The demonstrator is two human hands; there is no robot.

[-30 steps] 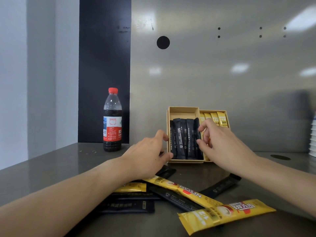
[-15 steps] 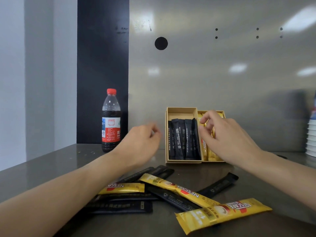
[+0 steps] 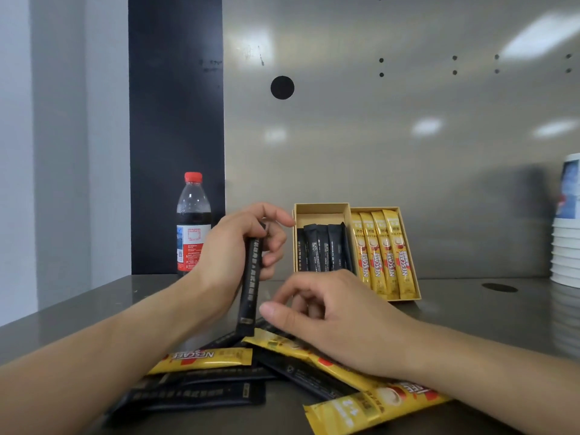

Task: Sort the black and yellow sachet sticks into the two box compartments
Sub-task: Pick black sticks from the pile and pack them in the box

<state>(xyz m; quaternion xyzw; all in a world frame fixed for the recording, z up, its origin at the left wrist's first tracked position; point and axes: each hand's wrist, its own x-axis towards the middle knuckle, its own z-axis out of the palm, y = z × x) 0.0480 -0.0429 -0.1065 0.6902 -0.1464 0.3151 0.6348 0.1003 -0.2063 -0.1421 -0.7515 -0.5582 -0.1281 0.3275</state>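
Note:
A tan two-compartment box (image 3: 323,210) leans at the back; its left half holds several black sachet sticks (image 3: 323,249), its right half several yellow sachet sticks (image 3: 384,249). My left hand (image 3: 232,246) grips one black stick (image 3: 249,287) nearly upright, lifted left of the box. My right hand (image 3: 332,315) hovers over the loose pile with fingers curled and nothing in them. The pile lies in front: a yellow stick (image 3: 204,359), black sticks (image 3: 194,395), another yellow stick (image 3: 373,406) at the near edge.
A cola bottle with a red cap (image 3: 193,224) stands at the back left against a black panel. A stack of white paper cups (image 3: 566,246) sits at the right edge. The grey metal counter (image 3: 489,315) meets a metal back wall.
My left hand has picked up a black stick from the pile and raised it. My right hand has left the box and come down over the pile.

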